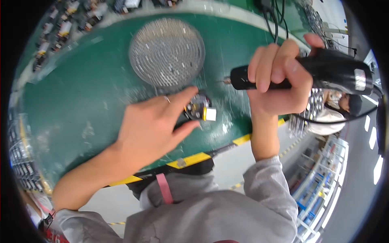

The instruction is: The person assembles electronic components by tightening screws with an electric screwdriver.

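Note:
My left hand [148, 125] reaches over the green bench mat [77, 97], with index finger and thumb on either side of a small black electronic assembly [197, 106]. A white square piece and yellow edging show at the assembly's right end. My right hand [279, 77] is wrapped round a black electric screwdriver [336, 71], tilted nearly level above the mat. Its thin metal bit points left, apart from the assembly. Just beyond my left hand lies a round clear tray [204, 50], filled with rows of small shiny metal pieces, probably screws.
More small electronic assemblies [63, 30] lie in rows at the far left. Black cables [276, 24] hang at the back right. Yellow-and-black tape [190, 160] marks the bench's near edge. Another person [330, 121] sits at the right, near shelving [320, 182] with blue items.

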